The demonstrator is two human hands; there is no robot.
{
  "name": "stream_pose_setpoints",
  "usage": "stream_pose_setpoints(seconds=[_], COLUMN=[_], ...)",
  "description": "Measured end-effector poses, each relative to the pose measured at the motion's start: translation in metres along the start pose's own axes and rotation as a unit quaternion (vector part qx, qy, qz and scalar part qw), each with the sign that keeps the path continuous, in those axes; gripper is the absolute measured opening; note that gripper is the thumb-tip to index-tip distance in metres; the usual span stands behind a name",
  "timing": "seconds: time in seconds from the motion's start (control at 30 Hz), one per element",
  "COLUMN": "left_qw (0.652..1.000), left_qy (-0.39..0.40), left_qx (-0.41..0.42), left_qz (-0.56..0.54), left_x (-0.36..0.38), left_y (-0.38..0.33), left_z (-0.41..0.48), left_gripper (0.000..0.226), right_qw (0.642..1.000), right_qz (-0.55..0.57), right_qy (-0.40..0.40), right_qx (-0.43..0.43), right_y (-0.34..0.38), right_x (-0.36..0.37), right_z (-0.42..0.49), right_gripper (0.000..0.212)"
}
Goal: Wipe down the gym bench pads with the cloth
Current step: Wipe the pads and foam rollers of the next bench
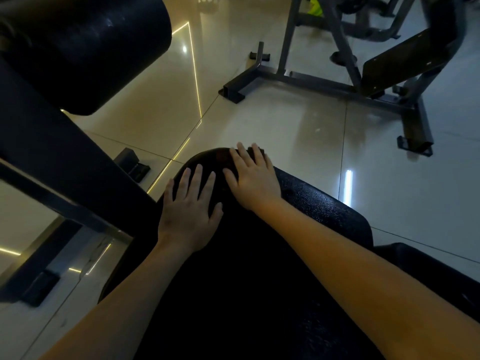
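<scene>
Two forearms are stretched from the near edge over the black bench pad (311, 203). The left hand (191, 203) is laid flat on it, probably to steady the body. The right hand (253, 180) is pressed with straight fingers on one dark cloth (224, 159) at the far rounded end, so nothing is clasped in either grip. One roller pad (85, 48) is seen above left.
</scene>
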State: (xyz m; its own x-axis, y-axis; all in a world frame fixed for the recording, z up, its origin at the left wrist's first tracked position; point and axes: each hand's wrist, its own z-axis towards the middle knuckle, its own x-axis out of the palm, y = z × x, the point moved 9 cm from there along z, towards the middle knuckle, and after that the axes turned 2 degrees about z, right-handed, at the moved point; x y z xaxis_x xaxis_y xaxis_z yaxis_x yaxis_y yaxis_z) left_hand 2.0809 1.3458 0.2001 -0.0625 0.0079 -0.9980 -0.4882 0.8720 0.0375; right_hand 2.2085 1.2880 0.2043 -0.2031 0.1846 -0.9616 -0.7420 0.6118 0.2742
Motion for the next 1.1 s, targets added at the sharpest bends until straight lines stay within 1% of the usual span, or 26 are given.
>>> stream_pose_setpoints(seconds=[0.1,0.17,0.23,0.33,0.43,0.53,0.6,0.67,0.77,0.9,1.0,1.1], left_qw=[1.0,1.0,1.0,1.0,1.0,1.0,0.999,1.0,1.0,0.999,1.0,0.999], left_qy=[-0.002,-0.006,-0.004,-0.012,-0.014,-0.016,-0.021,-0.017,-0.021,-0.025,-0.022,-0.023], left_qx=[0.0,0.001,0.005,0.012,0.007,0.005,0.001,0.0,0.001,0.003,0.002,0.001], left_qz=[0.002,-0.001,-0.007,-0.017,-0.022,-0.027,-0.025,-0.011,-0.012,-0.021,-0.018,-0.026], left_x=[-0.001,-0.003,-0.003,-0.003,-0.003,-0.002,-0.002,0.001,0.002,0.001,0.002,-0.001], left_y=[0.0,-0.001,-0.001,0.0,0.001,0.0,0.0,0.001,0.003,0.003,0.003,0.002], left_z=[-0.001,-0.001,-0.002,-0.002,-0.002,-0.003,-0.002,0.0,0.002,0.002,0.003,0.001], left_gripper=[0.066,0.065,0.065,0.064,0.069,0.07,0.081,0.085,0.083,0.078,0.073,0.064], right_qw=[1.0,1.0,1.0,0.998,0.993,0.99,0.991,0.992,0.995,0.998,0.999,0.999], right_qz=[0.003,0.014,0.022,0.017,0.014,0.011,0.006,0.009,0.009,0.008,0.018,0.026], right_qy=[-0.002,-0.004,0.011,0.043,0.069,0.074,0.064,0.05,0.035,0.023,0.016,0.014], right_qx=[0.004,0.007,0.003,-0.037,-0.093,-0.116,-0.117,-0.114,-0.093,-0.06,-0.043,-0.04], right_y=[0.002,0.003,0.004,0.006,0.003,-0.005,-0.002,0.006,0.015,0.017,0.017,0.018], right_x=[-0.003,-0.005,-0.002,0.003,0.006,0.009,0.01,0.009,0.008,0.004,0.001,-0.001], right_z=[0.003,-0.004,-0.021,-0.071,-0.136,-0.167,-0.157,-0.13,-0.074,-0.011,0.006,-0.002], right_gripper=[0.061,0.06,0.06,0.06,0.065,0.067,0.068,0.064,0.057,0.056,0.056,0.057])
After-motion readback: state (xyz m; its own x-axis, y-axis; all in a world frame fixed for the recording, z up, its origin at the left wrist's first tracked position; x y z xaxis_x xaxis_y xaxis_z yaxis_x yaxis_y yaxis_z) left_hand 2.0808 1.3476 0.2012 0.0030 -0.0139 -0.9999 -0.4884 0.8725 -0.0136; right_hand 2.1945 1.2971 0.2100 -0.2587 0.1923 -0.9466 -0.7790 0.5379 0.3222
